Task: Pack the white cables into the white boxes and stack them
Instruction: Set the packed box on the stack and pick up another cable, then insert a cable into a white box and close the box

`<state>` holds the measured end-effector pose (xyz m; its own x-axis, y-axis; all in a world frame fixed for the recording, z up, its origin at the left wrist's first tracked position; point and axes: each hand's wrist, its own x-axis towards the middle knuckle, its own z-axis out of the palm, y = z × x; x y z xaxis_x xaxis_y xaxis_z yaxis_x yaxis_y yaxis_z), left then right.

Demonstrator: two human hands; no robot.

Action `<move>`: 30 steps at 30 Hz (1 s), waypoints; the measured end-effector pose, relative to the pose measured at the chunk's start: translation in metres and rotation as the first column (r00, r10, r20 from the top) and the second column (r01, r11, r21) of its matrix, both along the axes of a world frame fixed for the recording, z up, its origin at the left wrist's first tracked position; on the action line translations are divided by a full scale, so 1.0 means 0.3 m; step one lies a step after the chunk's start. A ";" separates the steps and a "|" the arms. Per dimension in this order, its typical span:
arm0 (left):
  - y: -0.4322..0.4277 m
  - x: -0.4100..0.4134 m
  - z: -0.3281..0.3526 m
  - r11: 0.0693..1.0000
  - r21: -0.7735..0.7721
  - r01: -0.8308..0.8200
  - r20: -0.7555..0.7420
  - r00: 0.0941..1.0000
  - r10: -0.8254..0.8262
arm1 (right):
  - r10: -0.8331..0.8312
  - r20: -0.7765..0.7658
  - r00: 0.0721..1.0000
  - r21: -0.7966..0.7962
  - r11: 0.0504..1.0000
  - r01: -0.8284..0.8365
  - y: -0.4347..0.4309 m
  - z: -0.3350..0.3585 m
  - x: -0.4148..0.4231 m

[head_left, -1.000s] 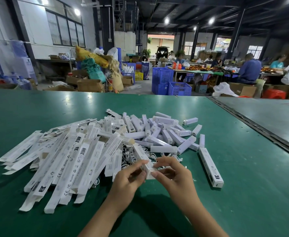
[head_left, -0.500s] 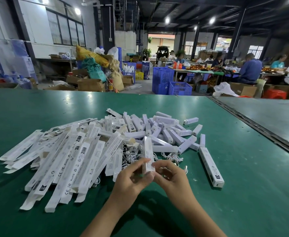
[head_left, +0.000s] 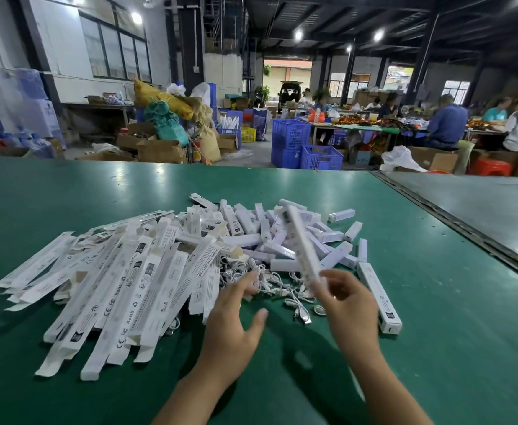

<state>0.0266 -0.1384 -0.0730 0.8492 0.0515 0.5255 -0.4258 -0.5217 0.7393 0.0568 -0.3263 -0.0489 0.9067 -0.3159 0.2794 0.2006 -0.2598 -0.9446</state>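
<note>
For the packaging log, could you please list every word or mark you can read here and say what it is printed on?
"CE FC RoHS": on a flat box in the left pile.
"CE FC RoHS": on the neighbouring flat box.
Other small print on the flat boxes: too blurred to read.
Print on the held box in the right hand: blurred, unreadable.

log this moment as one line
right hand: pinches white box, tilted up | left hand: open, beside white cables | flat boxes: piled left on green table
</note>
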 end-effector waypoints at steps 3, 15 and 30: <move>0.019 0.005 0.014 0.984 -0.001 -0.176 0.029 0.984 0.176 | -0.260 0.035 0.965 -0.086 0.961 0.262 -0.099 0.002 0.037; 0.142 0.040 0.024 0.804 0.111 -0.584 -0.084 0.801 0.593 | -0.588 -0.182 0.788 -0.286 0.799 0.529 -0.317 -0.051 0.103; 0.163 0.051 0.009 0.760 0.288 -0.582 -0.180 0.747 0.640 | -0.512 -0.120 0.850 -0.328 0.829 0.453 -0.280 -0.063 0.087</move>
<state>0.0419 -0.0896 -0.0704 0.7733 0.5243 0.3565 0.2228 -0.7511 0.6214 0.0829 -0.4102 -0.0679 0.7028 -0.6637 0.2562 -0.2001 -0.5300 -0.8241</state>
